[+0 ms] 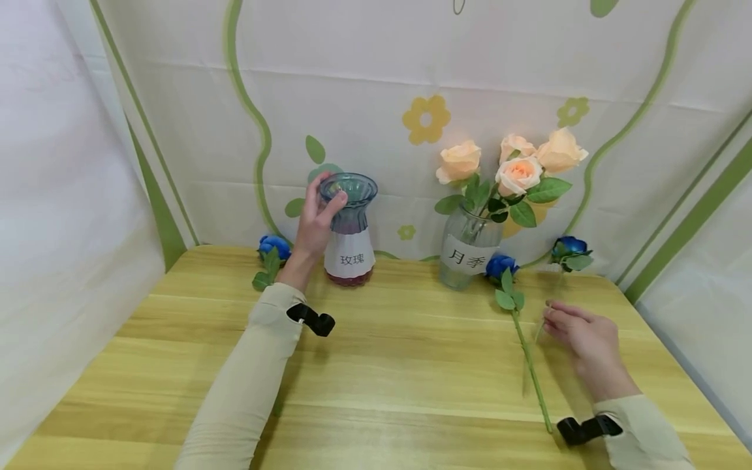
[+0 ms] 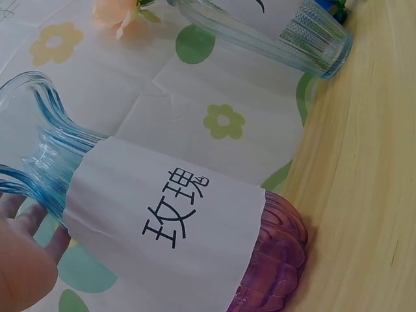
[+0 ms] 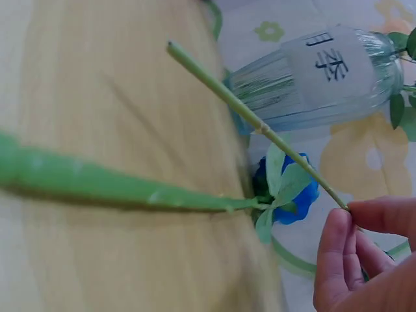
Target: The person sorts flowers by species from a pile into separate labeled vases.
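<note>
My left hand [image 1: 317,222] grips the neck of a glass vase [image 1: 350,225], thumb at the rim and fingers round the far side. The vase is blue at the top and purple-red at the base, with a white paper label [image 2: 166,221] round its body. Over the table's right side, my right hand [image 1: 587,336] pinches the stem [image 3: 227,97] of a blue rose [image 1: 570,251] between thumb and fingers. Another blue rose [image 1: 501,266] lies beside it, its long green stem [image 1: 531,372] pointing towards me. A third blue rose [image 1: 275,248] lies left of the vase, its stem partly hidden by my left arm.
A clear labelled vase [image 1: 455,277] holding several peach roses [image 1: 519,173] stands at the back, right of centre. Behind the wooden table [image 1: 376,391] hangs a white cloth [image 1: 352,104] printed with flowers and leaves.
</note>
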A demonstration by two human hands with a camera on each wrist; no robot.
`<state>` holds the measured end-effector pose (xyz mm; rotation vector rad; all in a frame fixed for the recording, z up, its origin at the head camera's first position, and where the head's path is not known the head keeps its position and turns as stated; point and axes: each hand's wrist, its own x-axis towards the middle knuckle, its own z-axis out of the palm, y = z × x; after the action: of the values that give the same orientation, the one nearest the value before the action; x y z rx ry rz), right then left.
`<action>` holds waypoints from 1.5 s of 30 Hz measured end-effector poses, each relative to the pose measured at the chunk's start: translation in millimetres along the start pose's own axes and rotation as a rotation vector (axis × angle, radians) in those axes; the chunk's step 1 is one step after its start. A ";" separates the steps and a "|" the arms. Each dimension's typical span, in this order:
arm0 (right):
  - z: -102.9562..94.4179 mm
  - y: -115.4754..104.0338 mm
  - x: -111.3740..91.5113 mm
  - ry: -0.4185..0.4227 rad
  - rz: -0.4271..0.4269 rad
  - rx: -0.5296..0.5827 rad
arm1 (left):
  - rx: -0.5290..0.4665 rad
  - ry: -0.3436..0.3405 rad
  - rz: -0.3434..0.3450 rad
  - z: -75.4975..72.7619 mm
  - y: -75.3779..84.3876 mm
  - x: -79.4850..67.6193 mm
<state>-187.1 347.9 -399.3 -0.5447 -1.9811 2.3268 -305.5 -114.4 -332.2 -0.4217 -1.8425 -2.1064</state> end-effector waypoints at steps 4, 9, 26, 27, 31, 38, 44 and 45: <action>3.1 -7.7 -7.5 -0.001 -0.027 0.154 | -0.007 0.003 0.002 1.9 -0.9 -0.1; 16.4 -14.5 -15.2 0.058 -0.040 0.377 | -0.008 0.006 -0.004 2.8 -0.6 -0.7; 84.6 -16.9 -25.7 0.371 -0.242 0.728 | -0.007 0.008 -0.015 3.8 -1.7 -2.2; 89.2 -15.3 -26.3 0.370 -0.256 0.727 | -0.007 0.010 -0.016 3.5 -1.4 -2.3; 107.8 -8.9 -28.9 0.359 -0.299 0.713 | 0.006 0.022 -0.013 1.8 -0.7 -2.4; 133.4 -0.4 -37.1 0.348 -0.333 0.706 | -0.010 0.017 0.002 1.0 -0.8 -2.3; 154.2 3.3 -44.8 0.305 -0.354 0.708 | -0.013 0.014 0.011 1.9 -1.4 -1.6; 157.5 3.9 -46.2 0.297 -0.356 0.704 | -0.014 0.015 0.012 2.1 -1.4 -1.7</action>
<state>-188.2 185.9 -372.4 -0.4022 -0.9394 2.3197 -304.5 -112.1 -333.9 -0.4183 -1.8130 -2.1101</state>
